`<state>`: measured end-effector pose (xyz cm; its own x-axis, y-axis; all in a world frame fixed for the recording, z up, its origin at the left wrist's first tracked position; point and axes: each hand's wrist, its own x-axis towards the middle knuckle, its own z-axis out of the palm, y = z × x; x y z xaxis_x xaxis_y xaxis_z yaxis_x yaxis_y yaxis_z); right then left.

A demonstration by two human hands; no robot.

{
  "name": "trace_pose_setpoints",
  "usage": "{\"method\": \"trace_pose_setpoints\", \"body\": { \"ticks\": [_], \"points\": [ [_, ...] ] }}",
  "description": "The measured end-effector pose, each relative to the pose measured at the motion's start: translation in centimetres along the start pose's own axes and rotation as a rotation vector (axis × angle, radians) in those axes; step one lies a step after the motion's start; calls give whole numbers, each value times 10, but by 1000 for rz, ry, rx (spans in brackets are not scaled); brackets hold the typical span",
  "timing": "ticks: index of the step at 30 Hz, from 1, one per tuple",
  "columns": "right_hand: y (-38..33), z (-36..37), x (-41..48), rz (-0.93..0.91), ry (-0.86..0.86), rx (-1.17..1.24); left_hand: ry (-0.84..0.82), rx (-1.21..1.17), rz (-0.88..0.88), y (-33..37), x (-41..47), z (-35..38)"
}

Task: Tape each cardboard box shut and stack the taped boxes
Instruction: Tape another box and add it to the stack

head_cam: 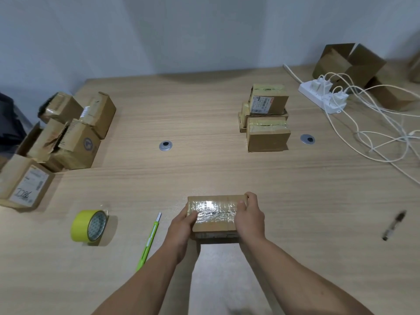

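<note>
both hands grip a small brown cardboard box sealed with shiny clear tape (213, 215) at six o'clock on the light wooden desk (204, 169). the left hand (181, 226) curls round its left end, the right hand (250, 217) round its right.

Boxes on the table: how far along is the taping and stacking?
Done: a few taped boxes stand stacked at the far right. In hand: the left hand and right hand grip another box whose top is already taped. Left: stacking it, then the pile of boxes at far left, some with flaps open.

Black pen (394, 225), white power strip (330, 106) — chargers (317, 85) plugged in
</note>
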<state>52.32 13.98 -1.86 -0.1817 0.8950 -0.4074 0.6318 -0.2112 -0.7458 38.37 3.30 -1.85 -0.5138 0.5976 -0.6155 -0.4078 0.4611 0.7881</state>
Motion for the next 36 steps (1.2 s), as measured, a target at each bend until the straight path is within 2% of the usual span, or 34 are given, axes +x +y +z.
{"method": "trace_pose_setpoints", "body": {
  "ticks": [5,9,19,25,30,33,36],
  "points": [
    [-4,-1,-2,40,-13,-39,107,115,-33,11,1,4],
    [-3,7,-8,13,-44,-155,196,298,19,11,6,11],
    [2,6,-4,-24,-25,-64,246,169,29,9,7,12],
    [8,2,-3,38,9,82,210,164,51,6,7,10],
    [17,-3,-16,-34,-155,93,87,333,201,-5,-6,4],
    [19,-3,-14,-47,-193,71,46,306,192,-4,-7,2],
    [19,-3,-13,-60,-181,82,-9,208,111,-3,-6,-2]
  ]
}}
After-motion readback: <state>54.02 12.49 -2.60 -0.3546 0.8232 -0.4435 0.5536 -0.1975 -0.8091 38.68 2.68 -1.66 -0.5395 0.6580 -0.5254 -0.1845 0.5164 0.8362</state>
